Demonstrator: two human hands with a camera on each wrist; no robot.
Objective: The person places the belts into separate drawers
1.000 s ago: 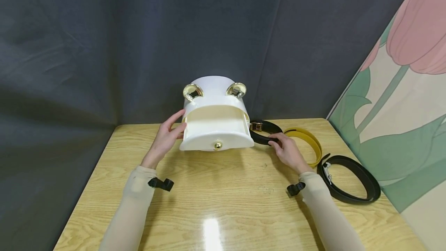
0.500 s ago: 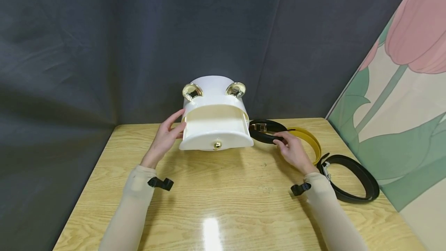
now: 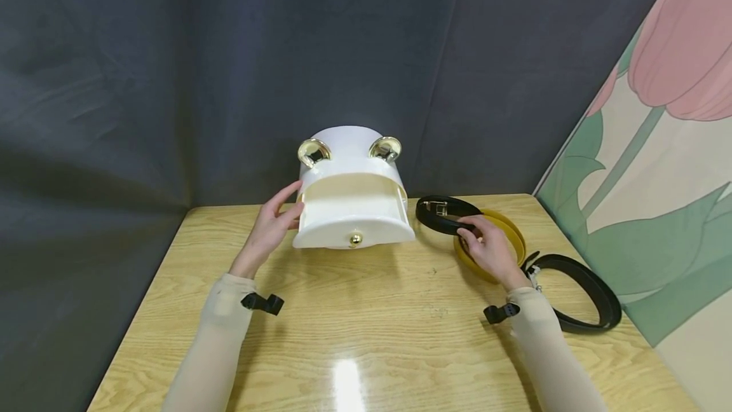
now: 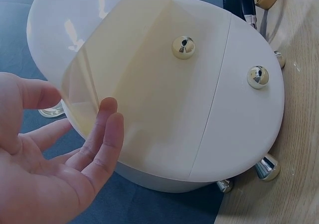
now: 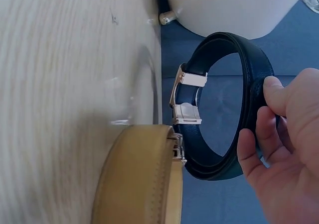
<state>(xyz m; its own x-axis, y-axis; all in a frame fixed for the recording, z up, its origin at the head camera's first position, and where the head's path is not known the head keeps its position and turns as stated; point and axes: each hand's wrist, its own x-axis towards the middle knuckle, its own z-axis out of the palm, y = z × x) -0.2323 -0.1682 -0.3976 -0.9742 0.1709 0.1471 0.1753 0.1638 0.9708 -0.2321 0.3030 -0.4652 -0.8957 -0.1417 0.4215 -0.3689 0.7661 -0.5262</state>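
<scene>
My right hand pinches a coiled black belt between thumb and fingers. In the right wrist view the belt stands as a loop with its metal buckle opposite the thumb. A coiled yellow belt lies right beside and partly behind this hand. My left hand is at the left side of a white rounded box whose front flap is tipped open. In the left wrist view its fairly straight fingers touch the edge of the box's cream opening.
Another coiled black belt with a silver buckle lies at the table's right side. Two gold ring-shaped fittings stand on the box. A dark curtain hangs behind the wooden table, and a flower-patterned panel stands at the right.
My right hand has drawn the black belt rightward from the box, over part of the yellow belt, which now shows further left. The left hand and the box keep their places.
</scene>
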